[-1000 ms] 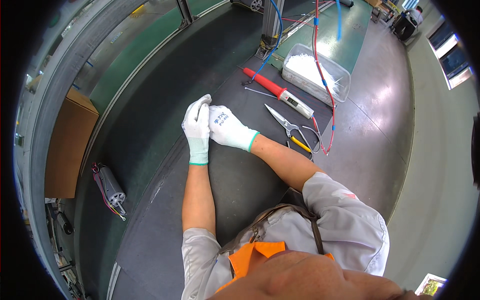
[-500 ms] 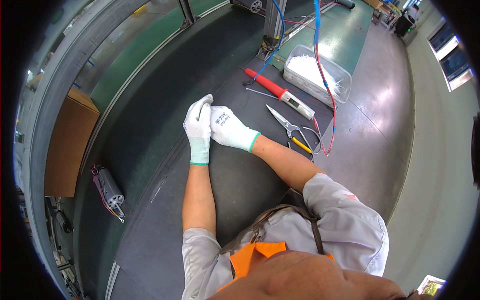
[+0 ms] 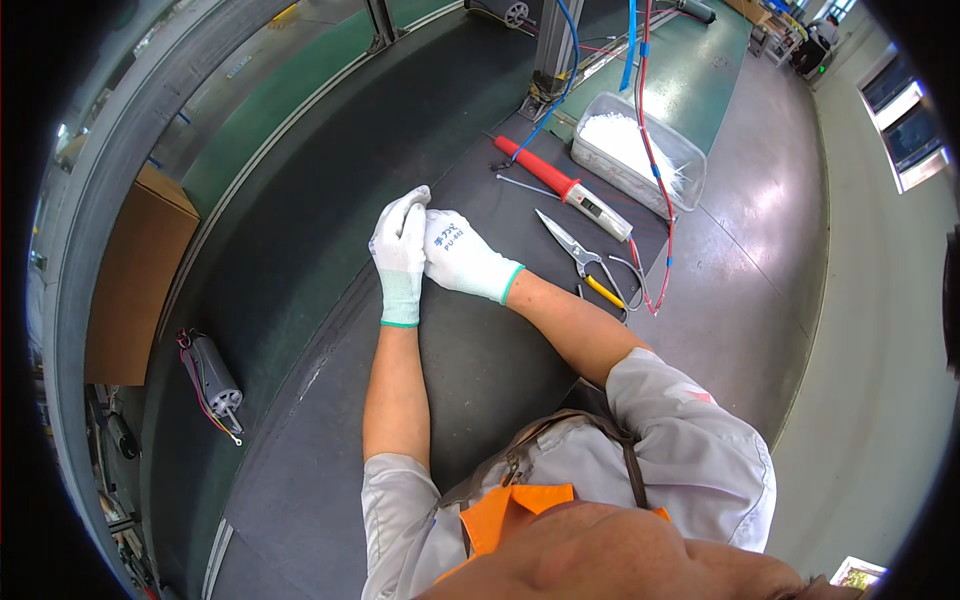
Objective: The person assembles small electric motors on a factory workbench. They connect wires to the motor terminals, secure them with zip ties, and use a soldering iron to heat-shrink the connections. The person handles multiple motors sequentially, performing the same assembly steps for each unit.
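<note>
My left hand (image 3: 401,255) and my right hand (image 3: 465,257), both in white coated gloves with green cuffs, are pressed together above the dark work surface. The left hand is closed, its fingers bent against the right one; whatever may lie between them is hidden. The fingers of my right hand are tucked out of sight behind the left. To the right of them lie metal scissors (image 3: 580,255) with a yellow-wrapped handle and a red and white electric screwdriver-like tool (image 3: 565,188). A white cable tie (image 3: 525,186) rests beside that tool.
A grey cylindrical motor (image 3: 213,372) with coloured wires lies on the dark belt (image 3: 290,240) at the left. Beyond it stands a cardboard box (image 3: 140,280). A clear bin (image 3: 690,190) of white ties sits at the far right, near a metal post (image 3: 553,50) and hanging red cable (image 3: 670,230).
The hands stay together in the same pose. The whole view has shifted slightly; nothing was taken hold of or let go.
</note>
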Available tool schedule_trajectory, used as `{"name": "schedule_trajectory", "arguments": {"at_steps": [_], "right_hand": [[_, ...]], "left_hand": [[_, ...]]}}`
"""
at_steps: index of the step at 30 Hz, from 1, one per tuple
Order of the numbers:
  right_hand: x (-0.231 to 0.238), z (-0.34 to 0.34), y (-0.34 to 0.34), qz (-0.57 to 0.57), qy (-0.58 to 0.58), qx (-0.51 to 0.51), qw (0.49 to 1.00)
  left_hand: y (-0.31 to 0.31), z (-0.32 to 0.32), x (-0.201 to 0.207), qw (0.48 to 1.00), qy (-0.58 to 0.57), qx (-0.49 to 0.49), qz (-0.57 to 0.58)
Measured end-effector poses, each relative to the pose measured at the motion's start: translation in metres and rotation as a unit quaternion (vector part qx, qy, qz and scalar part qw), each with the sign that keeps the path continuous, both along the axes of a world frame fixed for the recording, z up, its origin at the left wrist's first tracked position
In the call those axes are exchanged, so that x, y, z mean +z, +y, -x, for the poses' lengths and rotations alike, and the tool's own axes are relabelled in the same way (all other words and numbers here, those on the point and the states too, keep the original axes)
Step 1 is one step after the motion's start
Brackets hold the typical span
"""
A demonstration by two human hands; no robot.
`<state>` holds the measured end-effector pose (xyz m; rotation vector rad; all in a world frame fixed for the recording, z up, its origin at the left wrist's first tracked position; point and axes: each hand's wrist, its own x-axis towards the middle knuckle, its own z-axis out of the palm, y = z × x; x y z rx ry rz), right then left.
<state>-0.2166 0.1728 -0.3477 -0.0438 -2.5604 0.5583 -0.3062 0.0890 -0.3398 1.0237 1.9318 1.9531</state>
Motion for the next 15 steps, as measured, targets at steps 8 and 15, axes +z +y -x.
{"name": "schedule_trajectory", "arguments": {"at_steps": [8,15], "right_hand": [[-0.0007,0.0025,0.0019,0.010,-0.029,0.002,1.000],[-0.0044,0.0053,0.0040,0.007,-0.008,0.007,1.000]], "left_hand": [[0.0018,0.0047,-0.0041,0.999,0.026,-0.002,0.022],[0.0056,0.0047,-0.0056,1.000,0.011,0.013,0.001]]}}
